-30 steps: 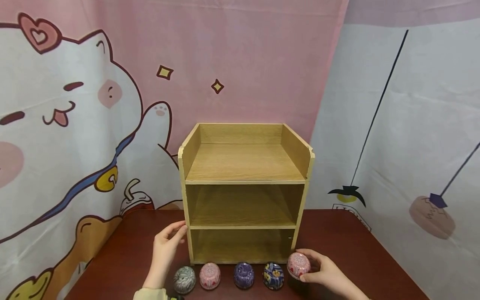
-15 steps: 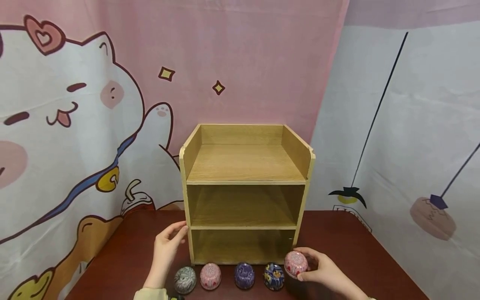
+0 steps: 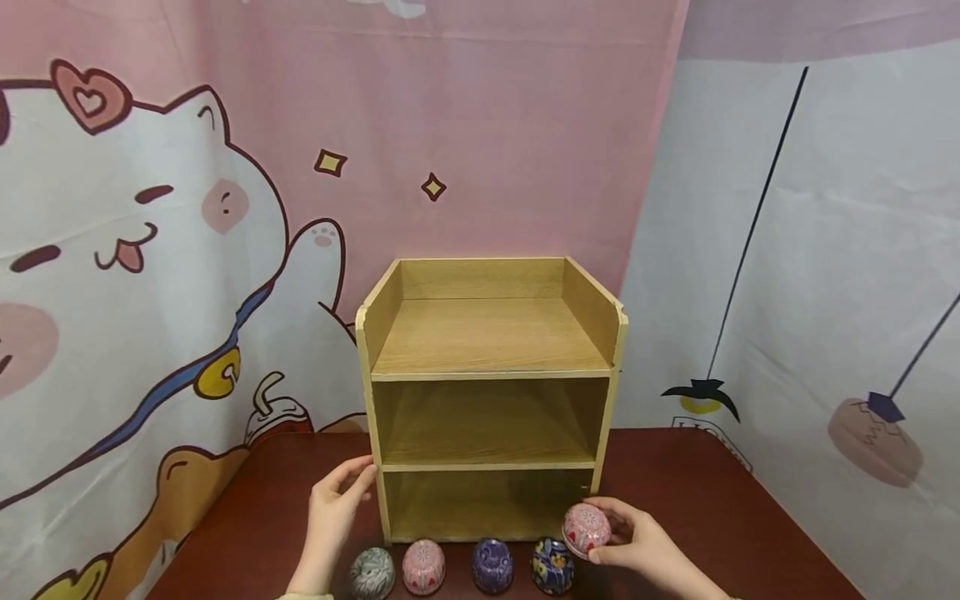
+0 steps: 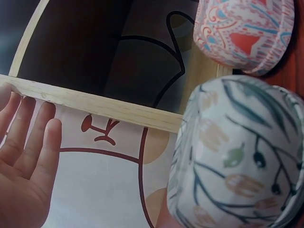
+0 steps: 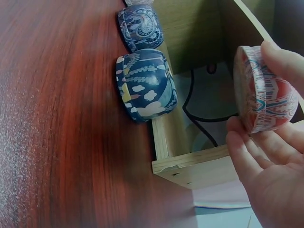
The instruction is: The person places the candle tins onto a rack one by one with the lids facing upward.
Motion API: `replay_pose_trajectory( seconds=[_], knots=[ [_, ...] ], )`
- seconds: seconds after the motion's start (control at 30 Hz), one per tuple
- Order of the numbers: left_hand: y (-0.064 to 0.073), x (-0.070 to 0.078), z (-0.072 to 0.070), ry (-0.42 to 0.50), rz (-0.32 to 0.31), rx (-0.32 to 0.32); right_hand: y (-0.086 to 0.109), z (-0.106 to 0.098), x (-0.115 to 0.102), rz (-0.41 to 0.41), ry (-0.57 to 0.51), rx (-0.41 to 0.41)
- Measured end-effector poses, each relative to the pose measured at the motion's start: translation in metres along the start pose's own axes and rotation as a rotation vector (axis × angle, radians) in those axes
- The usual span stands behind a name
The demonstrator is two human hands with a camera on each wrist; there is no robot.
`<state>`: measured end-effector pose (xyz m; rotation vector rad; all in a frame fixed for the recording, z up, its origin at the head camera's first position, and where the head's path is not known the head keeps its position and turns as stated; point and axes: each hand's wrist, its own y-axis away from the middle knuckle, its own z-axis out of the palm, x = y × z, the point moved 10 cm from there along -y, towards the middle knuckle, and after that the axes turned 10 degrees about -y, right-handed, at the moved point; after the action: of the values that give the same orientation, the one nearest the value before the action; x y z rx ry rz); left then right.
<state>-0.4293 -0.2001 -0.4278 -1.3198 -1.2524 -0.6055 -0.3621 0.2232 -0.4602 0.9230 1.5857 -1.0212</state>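
Note:
My right hand pinches a small round pink patterned tin between thumb and fingers, in front of the lower right corner of a wooden shelf unit. In the right wrist view the tin is tipped on its side, raised off the table. At the unit's left side, my left hand touches the panel with fairly straight fingertips. Lined up before the unit stand a grey-white leaf-patterned tin, another pink tin, a purple tin and a dark blue flowered tin.
The unit has an open top tray and two compartments below, standing on a dark red table. Behind it hangs a pink and white cloth printed with a cartoon cat.
My right hand has carried the pink tin slightly left, toward the unit's lower right corner. The left hand keeps its place at the panel. The head view has tilted up a little.

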Motion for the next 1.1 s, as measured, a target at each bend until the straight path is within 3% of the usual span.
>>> replay_pose_trajectory(
  seconds=[0.33,0.57,1.1],
  knots=[
    [0.003,-0.006,0.000,0.021,-0.030,-0.022,0.001,0.005,-0.007,-0.025,-0.063,-0.016],
    [0.002,-0.004,0.000,0.027,-0.040,-0.016,-0.004,0.013,-0.021,-0.089,-0.072,-0.053],
    [0.001,-0.002,0.002,0.015,-0.018,-0.029,-0.012,0.023,-0.030,-0.068,-0.055,-0.068]
  ],
)
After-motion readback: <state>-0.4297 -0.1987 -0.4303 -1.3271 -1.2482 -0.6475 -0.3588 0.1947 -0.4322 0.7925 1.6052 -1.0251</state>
